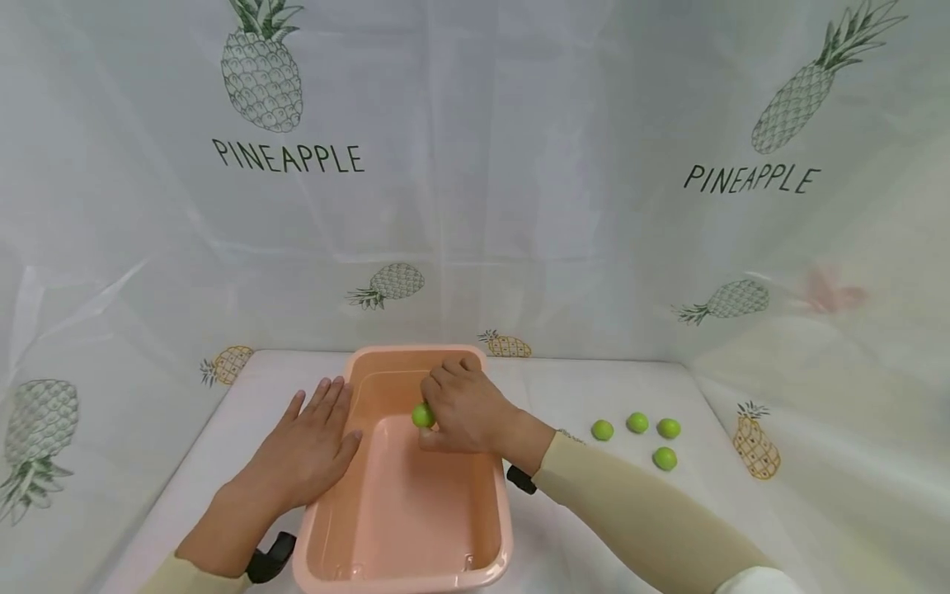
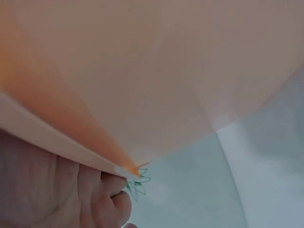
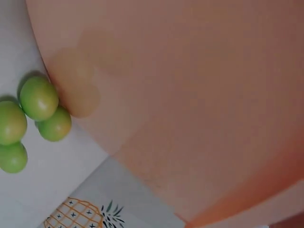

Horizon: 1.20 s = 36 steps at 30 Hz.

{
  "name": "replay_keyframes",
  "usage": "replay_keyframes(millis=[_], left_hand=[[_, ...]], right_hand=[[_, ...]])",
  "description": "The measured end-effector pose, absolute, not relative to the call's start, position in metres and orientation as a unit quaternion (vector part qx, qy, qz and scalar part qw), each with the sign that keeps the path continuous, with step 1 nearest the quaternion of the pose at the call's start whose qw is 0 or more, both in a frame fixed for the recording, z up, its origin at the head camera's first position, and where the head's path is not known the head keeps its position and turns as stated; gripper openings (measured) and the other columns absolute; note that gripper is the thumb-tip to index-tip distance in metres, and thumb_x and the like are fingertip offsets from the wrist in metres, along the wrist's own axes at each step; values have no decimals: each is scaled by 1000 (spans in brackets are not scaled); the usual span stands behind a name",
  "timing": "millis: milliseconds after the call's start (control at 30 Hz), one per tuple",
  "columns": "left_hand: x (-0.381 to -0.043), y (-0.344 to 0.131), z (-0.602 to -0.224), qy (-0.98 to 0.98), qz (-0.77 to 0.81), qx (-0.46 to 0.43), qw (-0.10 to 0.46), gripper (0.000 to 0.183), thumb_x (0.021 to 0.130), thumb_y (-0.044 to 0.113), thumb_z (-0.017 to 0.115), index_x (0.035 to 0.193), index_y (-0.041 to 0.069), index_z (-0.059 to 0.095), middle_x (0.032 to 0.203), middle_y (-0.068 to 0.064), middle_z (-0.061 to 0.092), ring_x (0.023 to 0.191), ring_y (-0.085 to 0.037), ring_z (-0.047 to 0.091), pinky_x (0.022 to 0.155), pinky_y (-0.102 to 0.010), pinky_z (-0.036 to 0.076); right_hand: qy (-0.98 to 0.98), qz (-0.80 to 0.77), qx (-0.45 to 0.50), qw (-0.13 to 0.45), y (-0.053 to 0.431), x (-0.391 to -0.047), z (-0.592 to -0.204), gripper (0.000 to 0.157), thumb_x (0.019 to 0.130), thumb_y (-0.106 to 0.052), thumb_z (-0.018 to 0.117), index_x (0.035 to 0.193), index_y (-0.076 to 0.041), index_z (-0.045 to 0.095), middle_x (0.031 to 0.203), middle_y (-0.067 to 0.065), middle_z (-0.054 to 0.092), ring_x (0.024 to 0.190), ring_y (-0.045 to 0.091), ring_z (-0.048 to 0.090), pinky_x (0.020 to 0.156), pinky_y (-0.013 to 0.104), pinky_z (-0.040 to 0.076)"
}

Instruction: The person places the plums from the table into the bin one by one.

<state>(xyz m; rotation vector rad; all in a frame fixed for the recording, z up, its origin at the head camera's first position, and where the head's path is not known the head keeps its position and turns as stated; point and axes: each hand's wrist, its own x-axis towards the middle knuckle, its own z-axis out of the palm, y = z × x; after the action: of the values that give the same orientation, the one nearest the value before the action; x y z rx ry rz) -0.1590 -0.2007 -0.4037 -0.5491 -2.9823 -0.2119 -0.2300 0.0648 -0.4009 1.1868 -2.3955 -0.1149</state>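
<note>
So the white worktop (image 1: pixel 557 388) carries a peachy tub (image 1: pixel 411 511) with its long axis running pretty much 12 to 6. Left hand (image 1: pixel 308 450) rests on the tub's rim around 9–10 o'clock, fingers straight and gripping nothing, aimed roughly at 1; I'd guess it's steadying the tub. Right hand (image 1: pixel 471 408) reaches over the 2 o'clock side, fingers curled, pinching one of the small green fruits against the thumb. Four loose green fruits (image 1: pixel 665 458) sit well off the tub at 3 o'clock. The held green fruit (image 1: pixel 423 415) is over the tub's far half, a touch past 12 from its middle. It looks round, so no long axis or pointing direction I can call. My read: this is the placing step, though I can't tell if it's touching the bottom. Next move probably calls for lowering it gently, then loosening those fingers.
</note>
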Motion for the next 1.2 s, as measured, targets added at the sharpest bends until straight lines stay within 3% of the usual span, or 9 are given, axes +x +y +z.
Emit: replay_keyframes(millis=[233, 467, 767, 933, 1200], left_hand=[[-158, -201, -408, -980, -78, -175, 57, 72, 111, 38, 47, 160, -12, 32, 168, -31, 29, 157, -49, 26, 126, -69, 22], [-156, -202, -408, -980, -81, -174, 54, 74, 111, 40, 48, 159, -13, 32, 167, -32, 30, 157, -50, 27, 125, -69, 23], [-158, -207, -409, -979, -78, -182, 56, 76, 111, 43, 47, 160, -11, 30, 169, -30, 28, 158, -49, 25, 126, -69, 21], [-159, -206, -409, -978, -76, -186, 62, 75, 111, 43, 47, 160, -12, 32, 168, -31, 30, 157, -49, 27, 126, -67, 23], [-159, -206, -409, -977, -79, -186, 60, 75, 111, 43, 48, 159, -12, 32, 167, -32, 31, 156, -50, 28, 126, -66, 25]], right_hand=[[-881, -80, 421, 200, 60, -228, -414, 30, 87, -50, 63, 85, -22, 53, 80, -8, 48, 79, 14, 44, 74, 31, 34], [-877, -97, 420, 211, 60, -226, -419, 31, 87, -50, 64, 84, -22, 53, 80, -7, 50, 78, 15, 46, 75, 32, 36], [-876, -101, 415, 223, 60, -226, -418, 31, 86, -50, 66, 83, -22, 54, 79, -7, 50, 79, 15, 47, 74, 31, 29], [-870, -96, 416, 245, 61, -226, -419, 31, 85, -49, 68, 82, -21, 55, 78, -7, 51, 78, 15, 49, 73, 31, 33], [-874, -95, 412, 238, 60, -228, -420, 34, 88, -50, 66, 81, -20, 54, 77, -6, 50, 75, 16, 46, 72, 31, 31]])
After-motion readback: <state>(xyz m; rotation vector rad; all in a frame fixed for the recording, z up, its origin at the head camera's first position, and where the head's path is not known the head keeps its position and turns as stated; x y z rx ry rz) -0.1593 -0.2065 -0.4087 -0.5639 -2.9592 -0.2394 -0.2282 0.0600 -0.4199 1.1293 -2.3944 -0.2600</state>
